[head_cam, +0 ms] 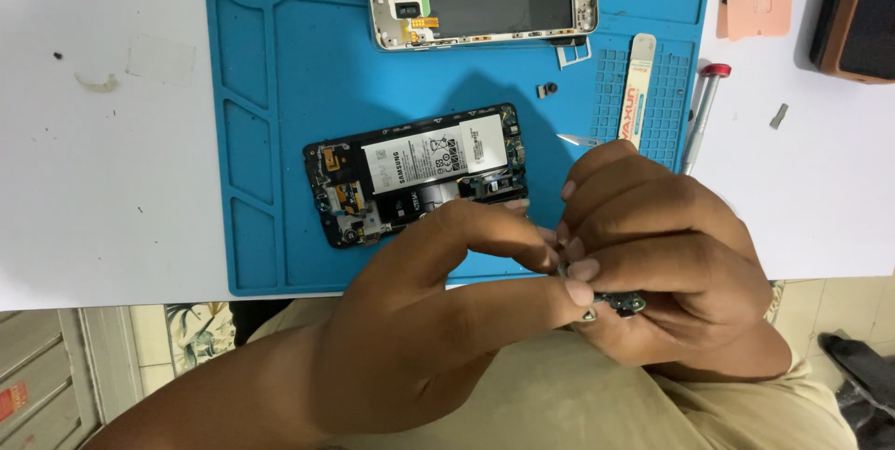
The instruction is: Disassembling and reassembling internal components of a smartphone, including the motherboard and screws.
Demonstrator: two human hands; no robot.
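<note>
Surface (93, 226) carries a blue mat (280, 86); on it the opened phone (419, 175) lies long axis left-right, up and left of your hands. Your left hand (438, 319) and right hand (671, 263) meet off the mat's near edge, over your lap. Both pinch a small dark part (620, 302): left grip closed on its left end, right grip curled shut round the rest. Part's long axis runs roughly left-right, mostly hidden. Tweezers (580, 140) lie just beyond your right hand.
</note>
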